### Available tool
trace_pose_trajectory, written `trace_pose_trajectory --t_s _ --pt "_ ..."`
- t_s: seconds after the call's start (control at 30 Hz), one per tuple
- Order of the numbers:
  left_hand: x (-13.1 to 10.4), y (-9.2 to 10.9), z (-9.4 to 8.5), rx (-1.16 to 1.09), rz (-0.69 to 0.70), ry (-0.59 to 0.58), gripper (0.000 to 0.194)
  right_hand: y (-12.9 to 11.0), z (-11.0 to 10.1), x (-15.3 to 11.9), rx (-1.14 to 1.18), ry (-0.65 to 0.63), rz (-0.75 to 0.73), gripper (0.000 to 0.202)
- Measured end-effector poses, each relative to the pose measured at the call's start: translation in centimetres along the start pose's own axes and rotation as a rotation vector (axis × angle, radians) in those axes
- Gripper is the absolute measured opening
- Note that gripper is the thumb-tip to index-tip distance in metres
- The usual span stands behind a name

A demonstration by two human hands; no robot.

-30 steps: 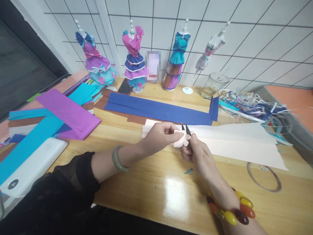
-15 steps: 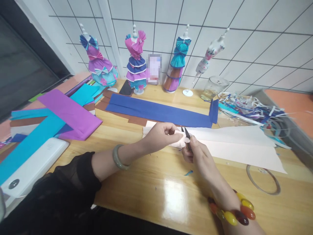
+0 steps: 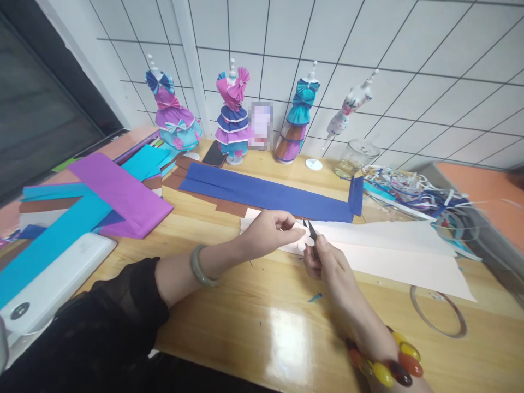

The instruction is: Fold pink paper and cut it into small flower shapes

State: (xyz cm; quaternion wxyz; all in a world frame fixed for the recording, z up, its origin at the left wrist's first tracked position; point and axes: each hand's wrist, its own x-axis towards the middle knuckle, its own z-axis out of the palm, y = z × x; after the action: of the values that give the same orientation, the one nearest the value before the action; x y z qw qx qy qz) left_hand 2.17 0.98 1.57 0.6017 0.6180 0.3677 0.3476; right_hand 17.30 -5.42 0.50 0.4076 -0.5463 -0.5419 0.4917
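Note:
A small pale pink paper piece [image 3: 305, 240] with rounded, petal-like edges is pinched between the thumb and fingers of my left hand [image 3: 270, 232]. Small dark scissors [image 3: 311, 234] are held in my right hand [image 3: 329, 259], their blades parted and pointing up beside the paper's right edge. Both hands are close together above the table, in front of a long pale pink sheet [image 3: 393, 245]. Behind that sheet lies a folded dark blue strip [image 3: 262, 191].
Dressed mannequins [image 3: 303, 117] and a bare one [image 3: 347, 109] stand by the tiled wall, near a glass jar [image 3: 356, 158]. Coloured strips [image 3: 123, 191] and a white device [image 3: 61, 278] lie left. Scraps [image 3: 413, 188] and a ring [image 3: 438, 311] are right.
The camera view has tilted slightly, so the scene sits lower. The paper piece has turned a little in my left hand, and more of its rounded edges show beside the scissors.

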Motion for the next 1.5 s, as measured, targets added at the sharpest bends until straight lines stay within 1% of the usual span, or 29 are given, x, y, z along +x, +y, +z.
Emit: trace_pose_trajectory --t_s 0.2,0.47,0.7,0.97,1.3,1.5 --pt "0.0 -0.1 0.0 -0.019 -0.015 -0.007 0.032 -0.1 0.0 0.0 0.043 -0.020 0.018 0.047" --pt "-0.1 0.1 0.2 -0.056 -0.024 -0.037 0.028 0.1 0.1 0.1 0.043 -0.029 0.012 0.051" --pt "0.1 -0.1 -0.2 -0.026 -0.010 -0.067 0.028 0.2 0.0 0.1 0.026 -0.023 0.023 0.050" --pt "0.2 0.4 -0.5 -0.027 -0.015 -0.079 0.026 0.1 0.0 0.0 0.023 -0.002 0.041 0.047" --pt "0.5 0.7 -1.4 0.017 -0.042 -0.180 0.028 0.6 -0.2 0.2 0.024 -0.023 0.035 0.046" --pt "0.4 1.0 -1.7 0.078 -0.032 -0.211 0.031 0.3 0.1 0.1 0.029 -0.026 0.046 0.046"
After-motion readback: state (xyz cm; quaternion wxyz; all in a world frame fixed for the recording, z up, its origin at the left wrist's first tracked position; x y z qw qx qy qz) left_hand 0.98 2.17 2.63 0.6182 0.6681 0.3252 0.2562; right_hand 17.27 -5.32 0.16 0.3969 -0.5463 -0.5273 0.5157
